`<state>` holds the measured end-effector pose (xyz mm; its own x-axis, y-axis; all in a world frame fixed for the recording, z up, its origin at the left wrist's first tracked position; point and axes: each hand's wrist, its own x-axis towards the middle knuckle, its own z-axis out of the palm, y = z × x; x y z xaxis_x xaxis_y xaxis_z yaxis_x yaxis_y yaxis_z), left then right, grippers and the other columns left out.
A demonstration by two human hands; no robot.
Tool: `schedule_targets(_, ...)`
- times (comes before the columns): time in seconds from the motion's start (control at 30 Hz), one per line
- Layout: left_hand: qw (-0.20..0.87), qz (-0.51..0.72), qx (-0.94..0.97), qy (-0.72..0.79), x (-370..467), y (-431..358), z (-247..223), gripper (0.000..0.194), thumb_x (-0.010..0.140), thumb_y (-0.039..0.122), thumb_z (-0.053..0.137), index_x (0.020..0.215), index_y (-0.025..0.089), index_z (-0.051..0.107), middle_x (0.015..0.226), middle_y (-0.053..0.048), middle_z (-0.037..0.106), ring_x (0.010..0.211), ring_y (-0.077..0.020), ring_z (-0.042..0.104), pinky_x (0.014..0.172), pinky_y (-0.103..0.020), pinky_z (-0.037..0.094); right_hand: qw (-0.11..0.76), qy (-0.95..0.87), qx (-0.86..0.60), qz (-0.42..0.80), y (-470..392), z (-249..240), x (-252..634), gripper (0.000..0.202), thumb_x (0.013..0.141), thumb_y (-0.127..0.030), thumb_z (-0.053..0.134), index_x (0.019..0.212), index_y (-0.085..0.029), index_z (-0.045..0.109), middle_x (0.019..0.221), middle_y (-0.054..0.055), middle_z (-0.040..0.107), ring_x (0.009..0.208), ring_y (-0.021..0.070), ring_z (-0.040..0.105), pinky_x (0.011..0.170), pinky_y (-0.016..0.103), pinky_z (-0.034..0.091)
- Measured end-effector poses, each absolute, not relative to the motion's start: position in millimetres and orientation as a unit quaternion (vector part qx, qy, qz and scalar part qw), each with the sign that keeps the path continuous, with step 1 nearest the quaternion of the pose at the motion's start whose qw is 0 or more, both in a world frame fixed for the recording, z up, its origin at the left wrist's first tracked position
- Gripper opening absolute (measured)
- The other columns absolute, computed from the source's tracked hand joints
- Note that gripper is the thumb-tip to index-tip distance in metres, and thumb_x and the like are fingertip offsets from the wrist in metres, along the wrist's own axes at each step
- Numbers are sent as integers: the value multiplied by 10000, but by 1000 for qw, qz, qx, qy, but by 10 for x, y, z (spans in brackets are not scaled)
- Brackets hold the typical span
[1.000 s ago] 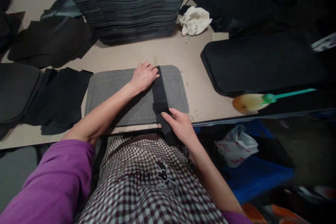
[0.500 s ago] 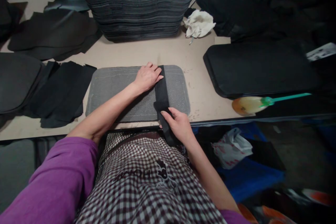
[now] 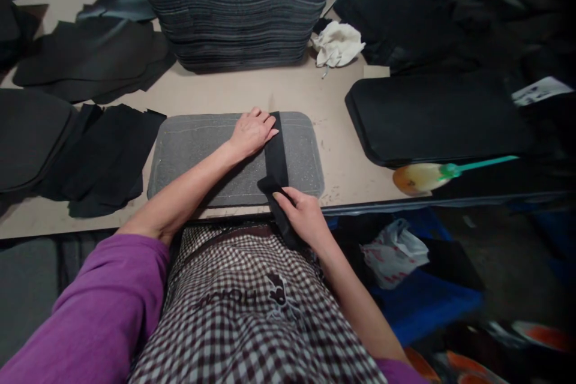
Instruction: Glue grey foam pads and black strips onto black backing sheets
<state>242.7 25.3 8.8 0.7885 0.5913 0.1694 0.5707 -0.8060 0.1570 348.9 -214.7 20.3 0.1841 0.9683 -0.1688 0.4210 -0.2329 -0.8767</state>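
A grey rounded panel (image 3: 207, 132) with pale marked lines lies flat at the table's near edge. Across its right part runs a black strip (image 3: 276, 159), its near end folded over and hanging past the edge. My left hand (image 3: 253, 132) lies on the strip's far end, fingers stretched out and pressing it to the panel. At the near edge my right hand (image 3: 301, 213) pinches the strip's folded end between thumb and fingers.
A tall stack of dark panels (image 3: 243, 27) stands behind, beside a crumpled white cloth (image 3: 338, 45). Black cut pieces (image 3: 105, 153) lie at left. At right are a stack of black panels (image 3: 432, 120) and a bottle with amber contents (image 3: 416, 179) and a green nozzle.
My right hand has turned the strip's folded end slightly, so its flap points further left. My left hand stays on the far end. The view has shifted a little.
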Motion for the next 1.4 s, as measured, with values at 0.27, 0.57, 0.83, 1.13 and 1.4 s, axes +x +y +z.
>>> schedule_targets(0.27, 39, 140, 942, 303, 2390, 214, 12, 381, 1061, 426, 456, 1253, 156, 644, 1282, -201, 668, 1289, -373, 492, 1076, -549, 364, 605, -252, -538, 531, -2896, 469, 4189, 342, 844, -551, 817, 886, -237, 690, 467, -75, 495, 284, 79, 312, 310, 214, 264)
schedule_targets(0.57, 71, 193, 924, 321, 2389, 174, 178, 457, 1012, 511, 578, 1283, 148, 635, 1656, -221, 373, 1549, -423, 271, 1202, -627, 240, 652, -247, -591, 405, -2948, 726, 4341, 288, 887, -484, 798, 874, -237, 649, 453, -78, 462, 293, 88, 335, 307, 220, 292)
schedule_targets(0.83, 636, 115, 711, 277, 1803, -599, 955, 583, 946, 689, 582, 1280, 220, 671, 1076, -120, 734, 725, -151, 661, 616, -287, 513, 584, -312, -590, 463, -2210, 815, 3558, 441, 907, -606, 728, 1137, -230, 713, 876, 32, 752, 639, 182, 672, 577, 294, 572)
schedule_targets(1.13, 692, 266, 544, 392, 920, -689, 811, 345, 858, 524, 787, 846, 207, 652, 617, 14, 625, 483, -77, 508, 479, -204, 395, 484, -491, -526, 498, -1715, 711, 2747, 319, 1013, -464, 603, 1224, -230, 652, 1096, 43, 757, 989, 218, 713, 851, 316, 575)
schedule_targets(1.4, 558, 281, 612, 486, 316, 133, 519, 391, 881, 590, 707, 853, 209, 625, 626, 20, 638, 465, -95, 505, 469, -213, 352, 394, -564, -546, 478, -1646, 503, 2337, 507, 1013, -326, 516, 1495, -214, 407, 847, -24, 609, 734, 170, 598, 739, 303, 486)
